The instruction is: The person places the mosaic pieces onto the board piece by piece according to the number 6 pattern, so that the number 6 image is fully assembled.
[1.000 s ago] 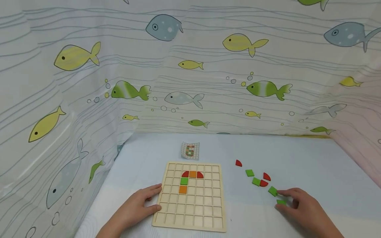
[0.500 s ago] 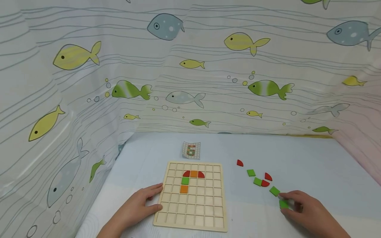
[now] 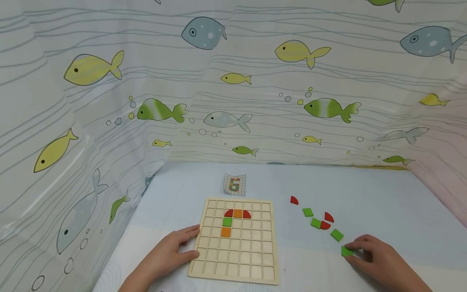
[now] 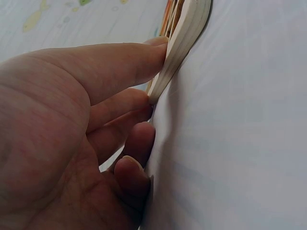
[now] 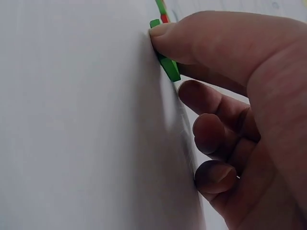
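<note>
My right hand (image 3: 373,257) pinches a green square tile (image 3: 345,251) between thumb and index finger, low over the table on the right. In the right wrist view the thumb lies against that tile's edge, with the other fingers curled behind. My left hand (image 3: 166,253) rests at the left side of a wooden grid board (image 3: 251,257), its thumb and fingertips touching the edge. Set in the board are two red quarter-circle tiles (image 3: 228,213), an orange square (image 3: 238,213) between them, a green square (image 3: 227,222) and another orange square (image 3: 226,232).
Loose tiles run diagonally right of the board, among them a green square (image 3: 337,235), a red quarter-circle (image 3: 328,217) and a far red quarter-circle (image 3: 294,200). Behind the board lies a small card (image 3: 234,184) printed with a coloured grid figure. Fish-patterned sheeting (image 3: 262,121) walls the table.
My right hand's index finger has drawn back from the neighbouring green square and now closes on the nearest green square with the thumb. The left hand stays at the board's edge.
</note>
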The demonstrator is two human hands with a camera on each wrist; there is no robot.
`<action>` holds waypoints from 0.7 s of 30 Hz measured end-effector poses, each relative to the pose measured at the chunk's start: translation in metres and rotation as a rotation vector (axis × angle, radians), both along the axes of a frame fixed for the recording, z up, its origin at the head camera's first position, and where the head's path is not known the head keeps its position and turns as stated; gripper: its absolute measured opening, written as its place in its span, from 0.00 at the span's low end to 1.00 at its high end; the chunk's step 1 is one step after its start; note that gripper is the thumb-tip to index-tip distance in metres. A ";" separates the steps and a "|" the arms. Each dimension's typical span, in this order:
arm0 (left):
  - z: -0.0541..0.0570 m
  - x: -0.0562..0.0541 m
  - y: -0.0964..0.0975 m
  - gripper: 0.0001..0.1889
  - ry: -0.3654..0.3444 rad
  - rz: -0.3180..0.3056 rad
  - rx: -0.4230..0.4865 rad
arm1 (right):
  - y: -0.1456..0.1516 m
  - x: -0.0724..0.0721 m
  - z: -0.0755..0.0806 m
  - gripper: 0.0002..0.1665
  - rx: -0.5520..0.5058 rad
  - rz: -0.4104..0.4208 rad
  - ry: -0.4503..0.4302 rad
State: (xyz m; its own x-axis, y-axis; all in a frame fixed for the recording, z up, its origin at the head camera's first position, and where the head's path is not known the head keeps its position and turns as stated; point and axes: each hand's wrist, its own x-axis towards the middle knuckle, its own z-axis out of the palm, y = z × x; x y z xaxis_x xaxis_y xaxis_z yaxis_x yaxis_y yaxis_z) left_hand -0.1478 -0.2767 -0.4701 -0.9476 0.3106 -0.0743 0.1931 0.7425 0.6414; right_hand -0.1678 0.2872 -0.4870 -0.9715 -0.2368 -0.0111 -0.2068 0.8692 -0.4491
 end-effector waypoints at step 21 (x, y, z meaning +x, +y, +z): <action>-0.001 0.001 -0.001 0.37 -0.007 -0.001 0.005 | -0.048 -0.003 0.000 0.16 -0.230 0.277 0.291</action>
